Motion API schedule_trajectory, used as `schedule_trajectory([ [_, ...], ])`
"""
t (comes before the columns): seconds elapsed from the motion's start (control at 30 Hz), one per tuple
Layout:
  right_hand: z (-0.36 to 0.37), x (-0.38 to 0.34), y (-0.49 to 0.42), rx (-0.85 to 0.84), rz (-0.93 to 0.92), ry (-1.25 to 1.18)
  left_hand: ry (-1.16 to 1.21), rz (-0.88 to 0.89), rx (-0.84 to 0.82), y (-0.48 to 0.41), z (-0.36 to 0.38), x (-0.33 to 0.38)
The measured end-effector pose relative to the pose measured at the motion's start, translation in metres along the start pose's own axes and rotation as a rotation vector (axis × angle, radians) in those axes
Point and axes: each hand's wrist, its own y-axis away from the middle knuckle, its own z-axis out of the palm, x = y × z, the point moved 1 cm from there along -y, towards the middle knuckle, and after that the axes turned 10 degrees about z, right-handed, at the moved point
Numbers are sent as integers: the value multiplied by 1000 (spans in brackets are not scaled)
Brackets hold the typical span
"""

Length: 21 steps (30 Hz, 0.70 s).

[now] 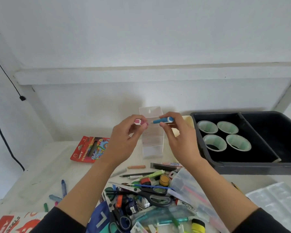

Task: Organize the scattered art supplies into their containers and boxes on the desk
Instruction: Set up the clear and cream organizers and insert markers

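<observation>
Both hands are lifted above the counter [44,165], each with a narrow fingertip grip on one thing. The left hand [124,137] pinches a pink marker [139,122] and the right hand [180,138] pinches a blue marker [163,121]. Their ends point toward each other with a small gap between, just in front of the clear box [152,145] standing at the back. Held up this way, they look to be compared as a pair (matching shapes, so likely one set) before going into a container. The black tray [242,165] with its four paper cups [207,126] sits to the right. Scissors [158,196] and most other supplies lie heaped near the person.
</observation>
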Motion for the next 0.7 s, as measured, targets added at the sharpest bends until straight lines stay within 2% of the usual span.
schedule_trajectory([
  [0.13, 8, 15, -8, 0, -118, 163, -213, 138, -56, 1, 6, -23],
  [0.23, 19, 29, -14, -33, -256, 411, -412, 200, -117, 1, 11, -40],
  [0.33, 27, 40, -20, -44, -312, 516, -549, 249, -100, -4, 12, -49],
  [0.47, 31, 45, -27, -78, -314, 539, -515, 252, -149, -8, 8, -49],
  [0.6, 31, 47, -28, -98, -320, 508, -373, 162, -198, -3, -1, -48],
  [0.7, 33, 49, -30, -97, -300, 507, -387, 76, -238, -8, -6, -49],
])
